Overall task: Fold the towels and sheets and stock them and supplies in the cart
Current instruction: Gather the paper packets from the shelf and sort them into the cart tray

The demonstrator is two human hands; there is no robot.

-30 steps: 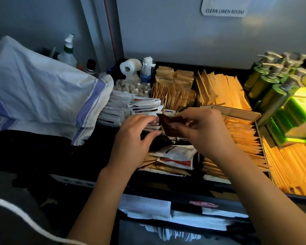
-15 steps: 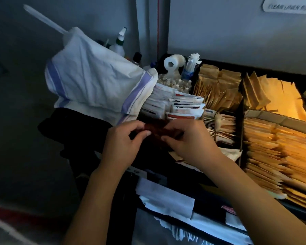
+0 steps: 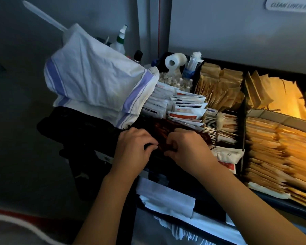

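Note:
Both hands work over the top tray of the black cart (image 3: 265, 198). My left hand (image 3: 134, 149) and my right hand (image 3: 185, 147) sit close together, fingers curled round a bunch of dark red-brown packets (image 3: 163, 133) in the tray's front left compartment. Behind the packets stand rows of white sachets with red and dark print (image 3: 185, 106). A white cloth bag with blue stripes (image 3: 99, 85) hangs over the cart's left end. Folded white linen (image 3: 166, 197) lies on the shelf below my wrists.
Tan paper packets (image 3: 276, 149) fill a cardboard box at the right, with more tan packets (image 3: 219, 87) behind. A toilet roll (image 3: 174, 61), small bottles (image 3: 173, 82), a spray bottle (image 3: 120, 41) and a wall sign (image 3: 291, 5) lie at the back.
The view has swung left, taking the green pump bottles out of sight. Both hands moved left with the dark packets and lowered them into the front left compartment.

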